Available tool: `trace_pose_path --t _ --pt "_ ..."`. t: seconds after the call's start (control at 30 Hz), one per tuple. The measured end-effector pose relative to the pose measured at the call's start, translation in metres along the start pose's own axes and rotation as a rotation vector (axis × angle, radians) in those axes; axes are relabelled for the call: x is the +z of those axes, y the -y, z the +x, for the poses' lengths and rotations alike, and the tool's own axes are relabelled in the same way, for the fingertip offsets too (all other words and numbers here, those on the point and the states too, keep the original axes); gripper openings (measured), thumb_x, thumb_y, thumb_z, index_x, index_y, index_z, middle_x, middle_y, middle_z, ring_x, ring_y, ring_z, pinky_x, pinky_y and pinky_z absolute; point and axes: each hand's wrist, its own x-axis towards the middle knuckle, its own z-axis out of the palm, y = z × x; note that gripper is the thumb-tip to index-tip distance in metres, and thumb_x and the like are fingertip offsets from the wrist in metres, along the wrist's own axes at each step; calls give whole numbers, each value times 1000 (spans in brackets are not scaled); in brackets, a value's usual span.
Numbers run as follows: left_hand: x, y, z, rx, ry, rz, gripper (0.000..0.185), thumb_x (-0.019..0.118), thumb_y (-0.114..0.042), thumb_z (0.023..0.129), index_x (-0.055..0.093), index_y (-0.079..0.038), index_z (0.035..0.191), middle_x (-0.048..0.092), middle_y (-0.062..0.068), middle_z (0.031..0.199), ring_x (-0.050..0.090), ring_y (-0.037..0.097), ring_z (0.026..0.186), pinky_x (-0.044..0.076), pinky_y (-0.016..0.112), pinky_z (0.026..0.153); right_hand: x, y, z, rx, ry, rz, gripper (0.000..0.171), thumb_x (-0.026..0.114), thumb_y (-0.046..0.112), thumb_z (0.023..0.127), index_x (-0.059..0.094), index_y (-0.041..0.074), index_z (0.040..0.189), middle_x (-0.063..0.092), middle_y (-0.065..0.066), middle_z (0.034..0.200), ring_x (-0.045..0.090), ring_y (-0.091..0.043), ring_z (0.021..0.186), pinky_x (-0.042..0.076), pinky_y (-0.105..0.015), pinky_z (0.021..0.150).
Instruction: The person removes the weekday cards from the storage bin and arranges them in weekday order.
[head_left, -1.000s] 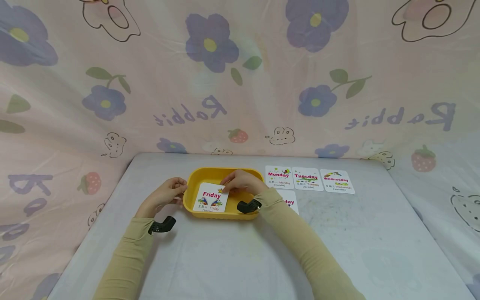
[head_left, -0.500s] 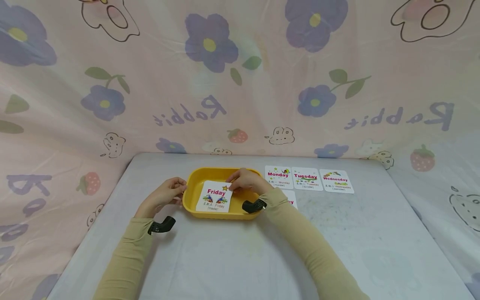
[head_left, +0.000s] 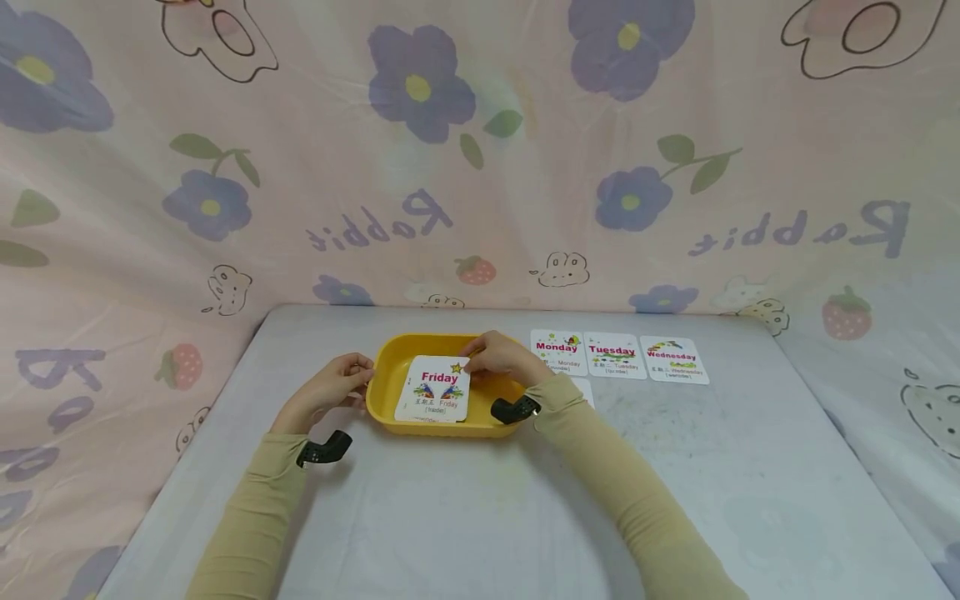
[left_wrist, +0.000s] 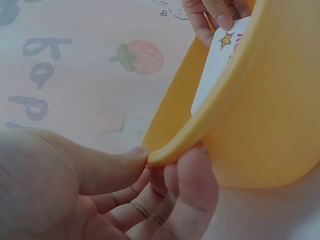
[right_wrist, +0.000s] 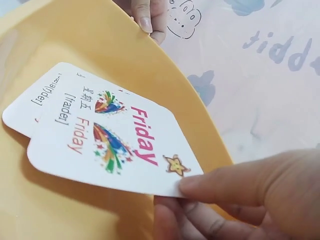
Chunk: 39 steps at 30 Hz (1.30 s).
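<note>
Pink cloth printed with purple flowers, strawberries and rabbits hangs behind a grey table (head_left: 465, 517). Between the two hands sits a yellow tray (head_left: 390, 371). The left hand (head_left: 330, 390) grasps the tray's rim at its own side, thumb on top of the edge and fingers (left_wrist: 192, 185) curled underneath. The right hand (head_left: 501, 358) pinches the starred corner of a card (head_left: 438, 390) marked Friday between thumb and fingers (right_wrist: 225, 182), holding it tilted over the inside of the tray; a second card (right_wrist: 20, 112) peeks out from under it in the right wrist view. Just beyond the right hand, three cards reading Monday (head_left: 557, 350), Tuesday (head_left: 613, 356) and Wednesday (head_left: 672, 360) lie in a row on the table, and another card (head_left: 581, 388) shows partly beside the right wrist.
</note>
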Motion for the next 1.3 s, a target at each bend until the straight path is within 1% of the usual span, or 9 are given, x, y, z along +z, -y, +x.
trace_pose_path --t 0.2,0.4,0.5,0.7,0.87,0.97,1.07,1.2,1.3 --pt "1 0 1 -5 -2 -5 25 44 -10 102 43 8 120 56 14 92 58 21 74 56 30 65 -3 -1 -5 -28 -60 -4 26 66 -1 87 62 -4 112 65 -15 98 66 -25 81 55 -34 77" --pt "2 0 1 -4 5 -7 27 45 -11 102 42 9 120 56 15 93 57 20 74 55 31 65 -3 -3 -9 -64 -137 -42 25 66 -1 86 63 -3 111 64 -13 93 65 -28 82 54 -37 77" --pt "2 0 1 -12 -4 -10 26 45 -12 102 43 8 120 57 15 93 58 21 74 56 31 66 -5 -3 -10 -81 -170 -48 26 66 -1 86 63 -4 112 63 -14 91 65 -34 83 54 -39 78" --pt "2 1 0 -14 -15 -2 25 45 -12 102 43 7 119 57 14 92 58 21 75 56 33 67 -7 -3 -13 -97 -182 -39 27 65 -1 87 61 -4 114 62 -14 90 65 -38 88 54 -43 81" --pt "2 1 -1 -13 -12 -8 25 44 -12 103 43 7 120 57 14 94 58 21 75 56 33 67 -11 1 -19 -124 -183 -49 26 64 0 88 62 -2 114 63 -15 94 66 -35 88 53 -44 82" --pt "1 1 -1 -9 -12 -9 25 44 -11 103 43 7 120 57 15 94 58 21 75 56 32 66 -17 6 -24 -128 -169 -5 26 63 1 90 61 -2 115 64 -15 95 65 -35 90 52 -45 84" --pt "1 1 0 -3 -11 -11 25 44 -11 103 43 8 120 57 15 94 58 21 75 56 32 65 -25 10 -30 -125 -159 54 26 62 1 90 60 -2 116 64 -16 96 65 -32 88 51 -48 87" --pt "1 1 1 -2 -11 -12 25 44 -12 103 43 8 119 57 14 94 58 22 75 56 31 65 -36 12 -38 -123 -171 81 27 62 3 92 59 0 119 63 -16 99 64 -24 81 54 -43 83" --pt "1 1 1 -7 -13 -8 25 44 -12 103 43 7 119 57 14 93 58 21 74 55 31 64 -46 14 -46 -135 -174 100 29 60 3 93 56 0 121 61 -17 102 63 -23 82 55 -37 79"
